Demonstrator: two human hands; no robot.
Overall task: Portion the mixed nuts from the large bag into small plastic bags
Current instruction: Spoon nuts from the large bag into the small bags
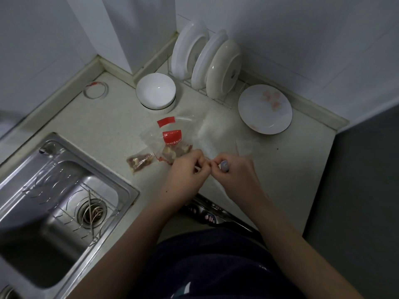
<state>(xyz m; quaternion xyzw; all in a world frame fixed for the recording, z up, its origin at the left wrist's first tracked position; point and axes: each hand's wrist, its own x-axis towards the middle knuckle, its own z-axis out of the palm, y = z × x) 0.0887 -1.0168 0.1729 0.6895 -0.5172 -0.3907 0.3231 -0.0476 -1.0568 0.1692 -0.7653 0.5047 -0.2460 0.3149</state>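
Note:
The large clear bag (170, 137) with red labels lies on the countertop, with nuts pooled at its near end. A small filled bag of nuts (140, 161) lies to its left. My left hand (186, 169) and my right hand (234, 170) meet just in front of the large bag, fingertips pinching the edge of a thin clear small bag (210, 162) between them. The plastic is barely visible. More clear small bags (244, 145) lie to the right.
A steel sink (54, 201) lies to the left. A white bowl (155, 90) stands at the back, a dish rack with plates (207, 61) behind it, and a flat plate (265, 108) at the right. A tape ring (95, 90) lies far left.

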